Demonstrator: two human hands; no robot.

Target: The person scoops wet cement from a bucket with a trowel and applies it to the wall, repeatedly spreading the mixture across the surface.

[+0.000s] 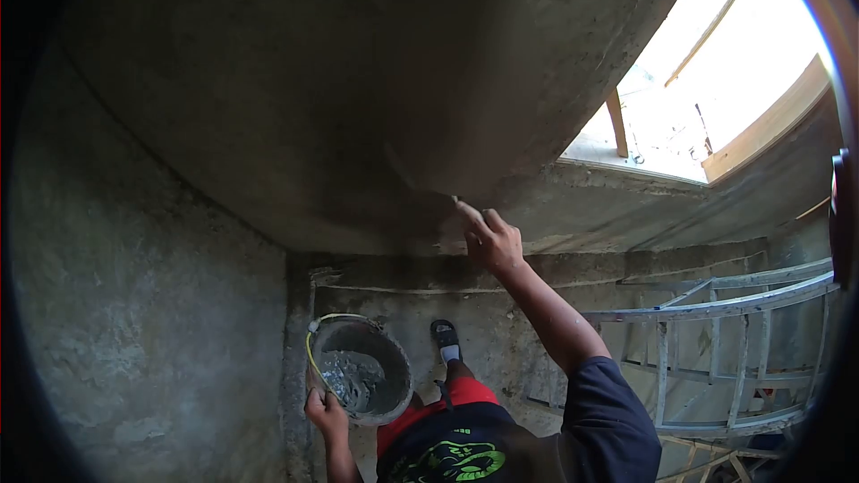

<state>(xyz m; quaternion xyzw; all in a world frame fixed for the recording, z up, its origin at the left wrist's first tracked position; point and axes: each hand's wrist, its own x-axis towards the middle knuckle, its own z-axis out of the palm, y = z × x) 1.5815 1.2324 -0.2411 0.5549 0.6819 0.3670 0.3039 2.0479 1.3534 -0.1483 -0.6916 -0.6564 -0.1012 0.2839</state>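
My left hand (327,413) is closed around the yellow-covered handle (310,351) of a round mortar bucket (404,374). Wet grey mortar (353,377) lies inside the bucket, which hangs by my left thigh. Farther up, my right hand (495,241) reaches out to the grey plastered wall (268,107). Its fingers are closed on a thin, flat tool that looks like a trowel (413,181). The blade is dim and blurred against the plaster, so I cannot make out its full outline or whether it touches the surface.
A metal ladder (716,309) leans at the right. Bright light comes through a wood-framed opening (662,125) at the upper right. One sandalled foot (444,335) rests on the grey floor near a ledge at the wall's base. Wooden pieces (716,458) lie at the lower right.
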